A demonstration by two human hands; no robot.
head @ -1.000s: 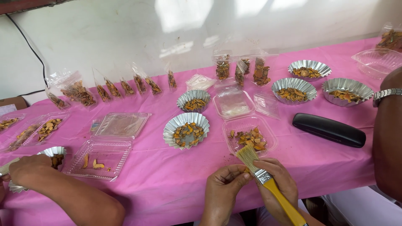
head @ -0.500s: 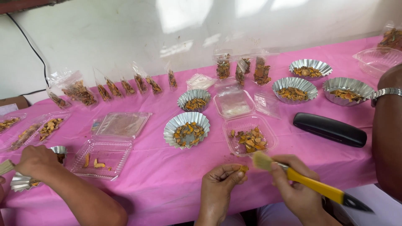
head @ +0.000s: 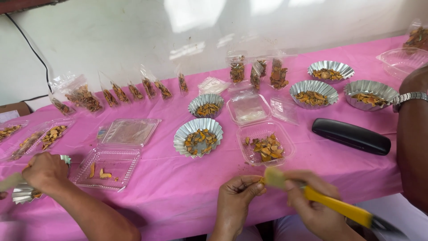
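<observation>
Spreading across the whole view: a pink-covered table (head: pixel 178 192). Lying near its right edge: a black case (head: pixel 351 136). Sitting toward the near edge: a clear plastic tray (head: pixel 266 145) of orange-brown pieces. Hovering over the near edge: right hand (head: pixel 312 203), fingers clenching a yellow-handled brush (head: pixel 330 203), bristles blurred. Pinching a small orange piece (head: pixel 263 180) just beside the bristles: left hand (head: pixel 236 194).

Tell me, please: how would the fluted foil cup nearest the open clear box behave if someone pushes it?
The foil cup is probably very light, so it should slide easily on the pink tablecloth. Its thin fluted wall may dent. The loose orange pieces inside could shift.
</observation>
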